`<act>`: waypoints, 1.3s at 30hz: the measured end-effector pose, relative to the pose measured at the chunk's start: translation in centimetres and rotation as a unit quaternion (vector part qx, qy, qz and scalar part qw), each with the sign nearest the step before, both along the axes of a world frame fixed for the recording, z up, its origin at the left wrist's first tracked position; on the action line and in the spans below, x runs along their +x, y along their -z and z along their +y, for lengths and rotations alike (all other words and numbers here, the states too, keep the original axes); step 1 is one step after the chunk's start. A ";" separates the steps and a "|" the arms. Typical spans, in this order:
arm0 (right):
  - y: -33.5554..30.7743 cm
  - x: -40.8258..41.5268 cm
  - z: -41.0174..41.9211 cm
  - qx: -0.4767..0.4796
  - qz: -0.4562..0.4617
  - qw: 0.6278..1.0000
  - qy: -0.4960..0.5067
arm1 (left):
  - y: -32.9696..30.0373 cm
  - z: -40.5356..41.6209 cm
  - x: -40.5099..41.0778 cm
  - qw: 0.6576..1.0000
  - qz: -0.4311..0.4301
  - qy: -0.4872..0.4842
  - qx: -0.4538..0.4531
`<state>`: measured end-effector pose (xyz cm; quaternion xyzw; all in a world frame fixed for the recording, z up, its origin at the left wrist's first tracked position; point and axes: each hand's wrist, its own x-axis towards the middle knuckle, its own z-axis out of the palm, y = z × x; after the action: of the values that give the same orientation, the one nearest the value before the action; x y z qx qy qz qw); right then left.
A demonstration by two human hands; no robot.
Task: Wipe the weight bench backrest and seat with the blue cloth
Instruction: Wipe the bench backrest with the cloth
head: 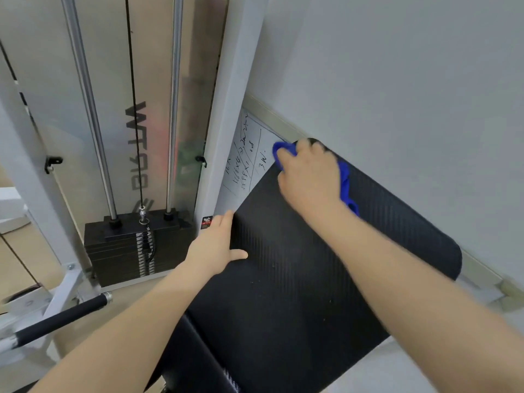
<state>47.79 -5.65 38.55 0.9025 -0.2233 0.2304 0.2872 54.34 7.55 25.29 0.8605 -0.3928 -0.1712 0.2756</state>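
While pressed on the far top corner of one black backrest point(297, 279), right hand point(309, 177) closed over one blue cloth point(344, 180). Left hand point(217, 245) open, flat on backrest's left edge. Beside: one weight stack point(136, 248), two chrome guide rods point(88, 109), one whiteboard point(246, 157).

We see only two bare forearms and two hands. No sleeve, watch, ring or glove shows on either arm, which are uncovered from the lower edge of the view up to the fingertips. Our left hand point(217, 245) and our right hand point(310, 173) are both slightly blurred, so we cannot make out nails or finer marks.
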 end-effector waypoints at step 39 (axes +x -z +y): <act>0.3 -5.1 1.4 -0.013 0.041 0.998 0.053 | 0.1 0.3 -5.2 0.995 -0.091 -0.002 0.030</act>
<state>42.67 -4.22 38.20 0.8944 -0.2556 0.1806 0.3196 49.12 7.87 25.21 0.8810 -0.4096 -0.1037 0.2131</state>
